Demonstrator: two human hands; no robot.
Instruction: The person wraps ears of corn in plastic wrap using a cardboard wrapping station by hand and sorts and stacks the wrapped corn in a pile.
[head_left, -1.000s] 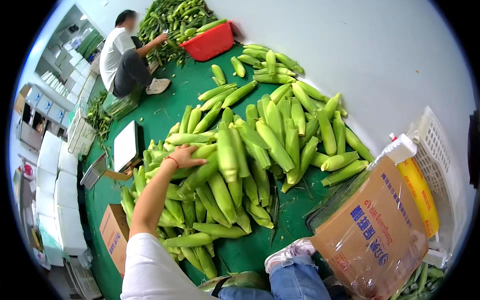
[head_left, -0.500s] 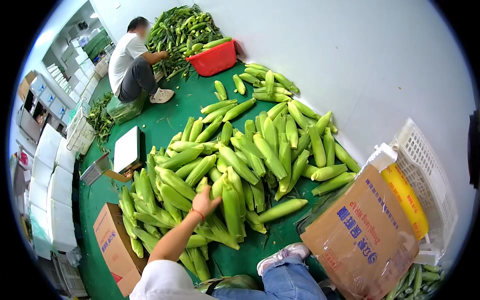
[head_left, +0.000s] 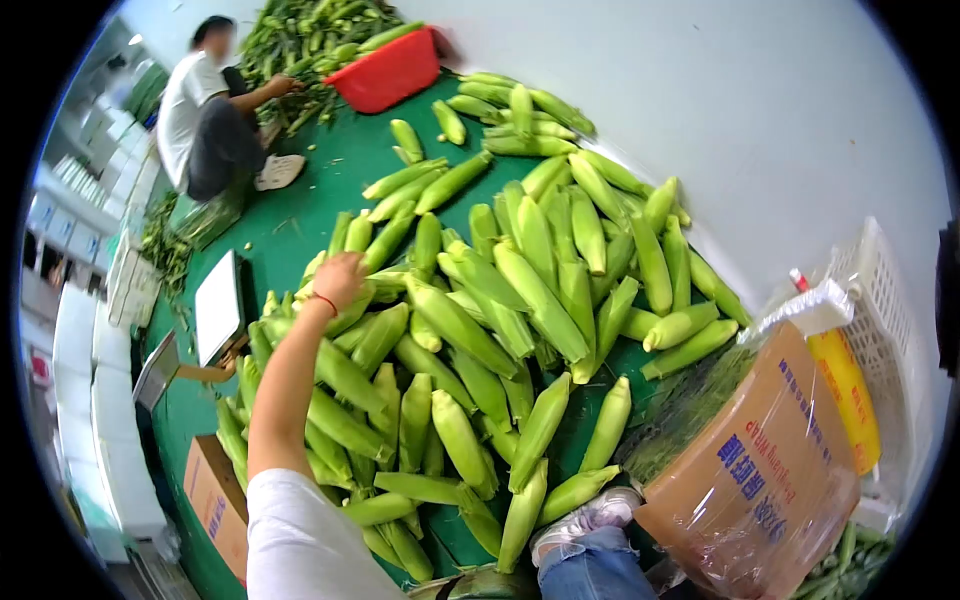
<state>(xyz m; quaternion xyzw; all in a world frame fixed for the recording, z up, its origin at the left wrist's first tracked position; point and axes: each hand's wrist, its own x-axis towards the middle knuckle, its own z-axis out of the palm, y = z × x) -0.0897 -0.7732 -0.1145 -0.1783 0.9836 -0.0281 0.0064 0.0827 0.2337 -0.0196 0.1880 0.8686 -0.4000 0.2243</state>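
Observation:
My left hand [head_left: 340, 280], with a red string at the wrist, reaches over the far left part of a pile of green husked ears of corn [head_left: 450, 325]. Its fingers curl down around an ear of corn [head_left: 352, 312] and are partly hidden. Close to my shoe [head_left: 590, 525], several ears lie loosely, one of them a pale green ear [head_left: 522, 515] pointing toward me. No part of my right hand shows.
A scale [head_left: 218, 308] stands left of the pile. Cardboard boxes [head_left: 755, 470] [head_left: 215, 510] flank me, with a white crate [head_left: 880, 330] by the wall. Farther back, a person [head_left: 210, 120] sits near a red tub [head_left: 385, 72] and a heap of corn.
My left hand has moved away from me and to the left across the pile. More ears now lie near my shoe. The view has shifted slightly.

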